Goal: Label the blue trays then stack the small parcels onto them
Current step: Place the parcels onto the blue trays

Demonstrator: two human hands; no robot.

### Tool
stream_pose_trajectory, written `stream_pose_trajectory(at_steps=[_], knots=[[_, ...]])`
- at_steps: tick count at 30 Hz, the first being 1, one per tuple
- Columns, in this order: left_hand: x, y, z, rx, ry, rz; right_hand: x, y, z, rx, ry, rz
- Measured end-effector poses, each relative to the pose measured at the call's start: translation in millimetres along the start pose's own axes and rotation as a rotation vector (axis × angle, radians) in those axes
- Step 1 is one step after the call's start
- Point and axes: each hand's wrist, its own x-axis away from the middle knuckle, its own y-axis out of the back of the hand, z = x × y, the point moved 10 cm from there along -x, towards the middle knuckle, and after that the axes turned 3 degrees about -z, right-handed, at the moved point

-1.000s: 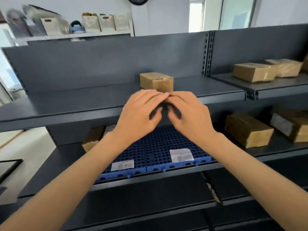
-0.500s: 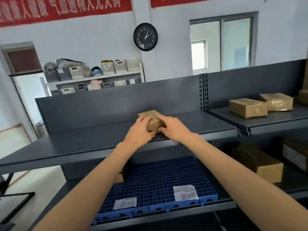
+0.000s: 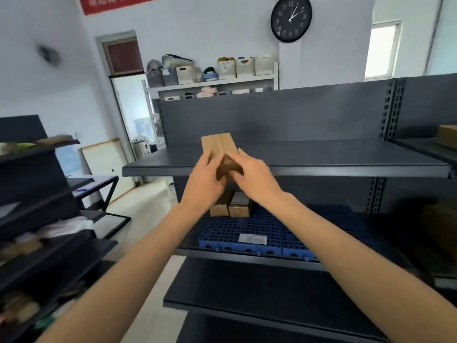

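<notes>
A small brown cardboard parcel is held at the front edge of the upper grey shelf. My left hand grips its left side and my right hand grips its right side; the fingers hide its lower half. On the shelf below lie blue perforated trays, the left one bearing a white label. Two small parcels stand side by side at the back left of that tray, partly hidden by my hands.
A second grey shelving bay adjoins on the right with a parcel on it. A dark cluttered rack stands close on the left. A lower grey shelf juts out beneath the trays. A black table frame stands behind.
Both hands went from the tray level up to the parcel on the upper shelf and closed on it. The parcel now sits at the shelf's front edge, and my view has swung left.
</notes>
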Motion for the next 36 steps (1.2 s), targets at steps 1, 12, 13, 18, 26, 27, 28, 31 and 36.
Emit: stream_pose_trajectory(at_steps=[1, 12, 13, 18, 26, 27, 28, 31, 36], knots=[[18, 12, 21, -0.022, 0.049, -0.001, 8, -16, 21, -0.006, 0.021, 0.026], [152, -18, 127, -0.031, 0.257, 0.169, 103, -153, 38, -0.103, -0.094, 0.248], [151, -31, 127, -0.018, 0.248, 0.181, 107, -155, 26, -0.095, -0.121, 0.255], [123, -108, 104, 0.057, 0.167, 0.253, 109, -139, -50, -0.036, -0.232, 0.211], [40, -246, 58, 0.159, -0.029, 0.357, 77, -109, -190, 0.045, -0.309, 0.09], [31, -263, 58, 0.169, -0.033, 0.374, 73, -110, -207, 0.052, -0.328, 0.082], [23, -279, 60, 0.179, -0.03, 0.394, 68, -113, -224, 0.059, -0.354, 0.075], [3, -315, 63, 0.172, -0.078, 0.4, 54, -126, -258, 0.058, -0.338, 0.055], [-16, -353, 90, -0.117, -0.207, 0.457, 33, -164, -294, 0.064, -0.337, 0.102]])
